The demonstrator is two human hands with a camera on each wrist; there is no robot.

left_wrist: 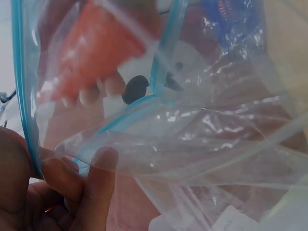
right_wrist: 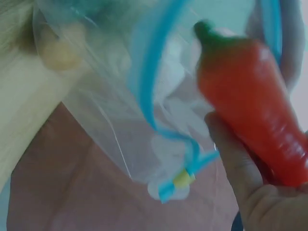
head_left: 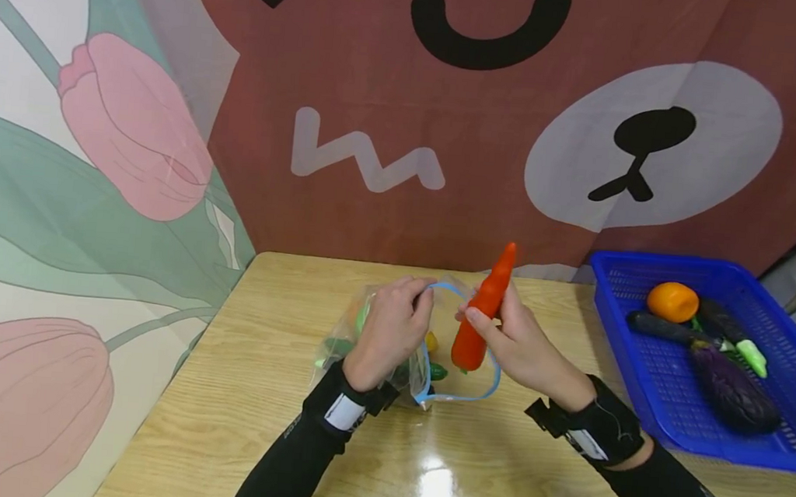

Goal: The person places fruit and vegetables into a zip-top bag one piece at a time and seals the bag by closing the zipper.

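My right hand (head_left: 527,344) grips a long red chili pepper (head_left: 484,318) with its tip pointing up and its green stem end down. In the right wrist view, the glossy pepper (right_wrist: 250,91) shows its green cap beside the bag's blue rim. My left hand (head_left: 393,328) pinches the edge of a clear plastic bag (head_left: 346,322), whose blue-trimmed mouth (head_left: 497,381) gapes towards the pepper. From the left wrist, the fingers (left_wrist: 98,178) show at that blue edge, with the red pepper seen blurred through the plastic. Green vegetables (head_left: 339,347) and a yellow item (head_left: 431,342) lie inside the bag.
On the right of the wooden table (head_left: 216,421) stands a blue plastic basket (head_left: 664,437). It holds an orange round vegetable (head_left: 673,302), a purple eggplant (head_left: 734,388) and other dark, long vegetables (head_left: 660,327). A printed cloth (head_left: 372,223) hangs behind the table's far edge.
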